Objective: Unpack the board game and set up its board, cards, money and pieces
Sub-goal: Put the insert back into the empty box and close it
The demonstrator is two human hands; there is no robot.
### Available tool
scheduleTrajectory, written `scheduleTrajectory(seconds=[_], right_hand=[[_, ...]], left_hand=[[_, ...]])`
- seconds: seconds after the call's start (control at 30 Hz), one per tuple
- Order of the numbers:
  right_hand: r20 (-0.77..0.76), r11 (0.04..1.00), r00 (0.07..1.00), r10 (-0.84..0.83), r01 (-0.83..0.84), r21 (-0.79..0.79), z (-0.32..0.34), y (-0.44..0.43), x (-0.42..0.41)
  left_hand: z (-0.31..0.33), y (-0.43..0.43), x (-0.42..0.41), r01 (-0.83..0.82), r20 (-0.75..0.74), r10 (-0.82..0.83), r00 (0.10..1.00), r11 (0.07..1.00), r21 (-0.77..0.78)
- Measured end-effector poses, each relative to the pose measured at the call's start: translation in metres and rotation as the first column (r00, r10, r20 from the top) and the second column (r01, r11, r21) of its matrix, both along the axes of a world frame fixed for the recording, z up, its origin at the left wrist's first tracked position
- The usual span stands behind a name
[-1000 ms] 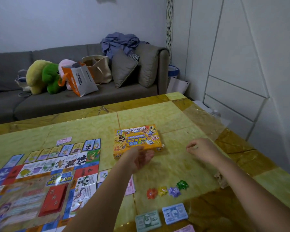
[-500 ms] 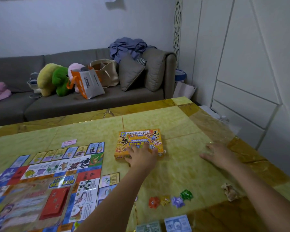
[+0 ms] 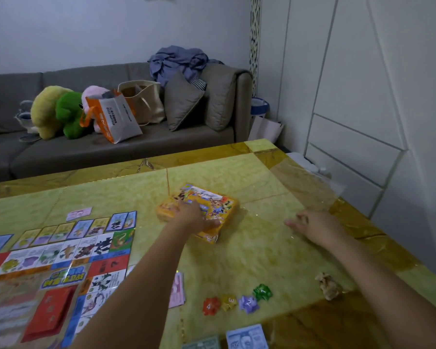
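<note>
Both hands grip nothing: left hand [image 3: 195, 217] presses flat fingers [image 3: 215, 222] on the game box [image 3: 223, 205]; right hand [image 3: 315, 227], spread, sits apart rightward.

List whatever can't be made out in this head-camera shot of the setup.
game box: head view, motion-blurred, partly under the left hand; print unreadable.
game board: cut by left and bottom edges; left forearm covers its corner.
money stacks: cut by the bottom edge.
right hand: blurred; whether its fingers pinch anything is unclear.
</note>
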State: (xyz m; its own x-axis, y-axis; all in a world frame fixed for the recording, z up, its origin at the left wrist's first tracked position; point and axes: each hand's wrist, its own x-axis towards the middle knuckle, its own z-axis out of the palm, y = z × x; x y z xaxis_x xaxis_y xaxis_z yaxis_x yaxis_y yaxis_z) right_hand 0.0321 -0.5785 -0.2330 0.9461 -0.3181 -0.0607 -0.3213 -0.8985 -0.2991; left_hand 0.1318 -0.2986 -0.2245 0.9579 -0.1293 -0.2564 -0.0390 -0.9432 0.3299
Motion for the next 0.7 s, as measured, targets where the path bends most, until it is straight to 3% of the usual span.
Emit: scheduleTrajectory(seconds=[0.1,0.17,0.3,0.37,0.43,0.6,0.7], right_hand=[[0.134,0.991,0.991,-0.009,-0.009,0.133,0.004,0.028,0.011],[0.209,0.963,0.977,0.031,-0.085,0.257,0.01,0.058,0.017],[0.151,0.867,0.985,0.084,-0.147,0.477,0.012,0.103,0.032],[0.128,0.778,0.992,0.02,-0.096,0.621,0.011,0.112,0.034],[0.145,0.697,0.988,-0.055,-0.066,0.714,0.015,0.113,0.027],[0.104,0.429,0.976,-0.191,-0.012,0.903,0.034,0.094,0.001],[0.101,0.308,0.955,-0.278,-0.011,0.951,0.048,0.068,-0.029]], left_hand=[[0.001,0.018,-0.002,0.211,0.009,-0.214,0.977,0.957,-0.2],[0.002,0.022,-0.009,0.193,-0.001,-0.2,0.98,0.946,-0.259],[-0.004,0.016,-0.019,-0.145,-0.028,0.147,0.989,0.897,-0.417],[-0.003,0.015,-0.025,-0.372,-0.147,0.35,0.925,0.758,-0.536],[-0.001,0.017,-0.031,-0.477,-0.289,0.392,0.874,0.575,-0.665],[0.019,0.002,-0.065,-0.414,-0.41,0.073,0.909,0.261,-0.872],[0.035,-0.016,-0.081,-0.31,-0.336,-0.089,0.938,0.223,-0.924]])
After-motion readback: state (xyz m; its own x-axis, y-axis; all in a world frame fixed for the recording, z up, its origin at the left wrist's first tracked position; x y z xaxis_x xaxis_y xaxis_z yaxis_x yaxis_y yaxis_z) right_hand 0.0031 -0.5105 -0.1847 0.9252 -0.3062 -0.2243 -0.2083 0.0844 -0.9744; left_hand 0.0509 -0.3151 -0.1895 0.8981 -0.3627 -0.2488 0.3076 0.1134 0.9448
